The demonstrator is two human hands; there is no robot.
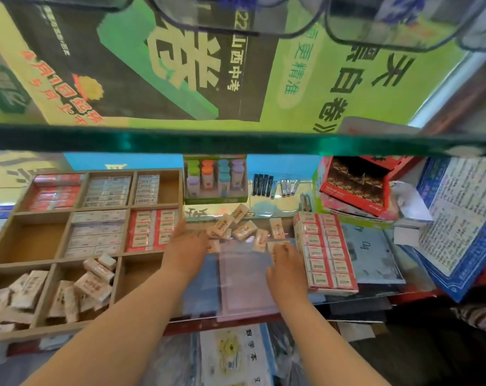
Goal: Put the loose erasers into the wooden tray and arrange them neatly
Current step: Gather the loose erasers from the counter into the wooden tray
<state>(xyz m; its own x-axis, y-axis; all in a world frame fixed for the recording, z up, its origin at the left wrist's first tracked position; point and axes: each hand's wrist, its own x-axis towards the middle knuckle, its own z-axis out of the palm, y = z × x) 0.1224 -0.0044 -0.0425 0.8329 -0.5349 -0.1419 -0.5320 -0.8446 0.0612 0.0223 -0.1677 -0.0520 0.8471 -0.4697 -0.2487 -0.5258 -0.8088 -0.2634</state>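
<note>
A wooden tray (126, 257) with several compartments lies at the left; most hold wrapped erasers, some in tidy rows, others jumbled in the near-left cells (92, 285). Several loose pale-pink erasers (243, 228) lie scattered on the glass shelf right of the tray. My left hand (190, 245) reaches over the left edge of the pile, fingers extended onto the erasers. My right hand (285, 263) rests at the pile's right side, its fingertips on an eraser (278, 246); whether it grips it is unclear.
A red-and-white carton of boxed erasers (327, 252) sits just right of my right hand. Behind the pile stand a green box of colourful tubes (216, 178), nail clippers (275, 185) and a red box (356, 185). A glass shelf edge (236, 140) runs overhead.
</note>
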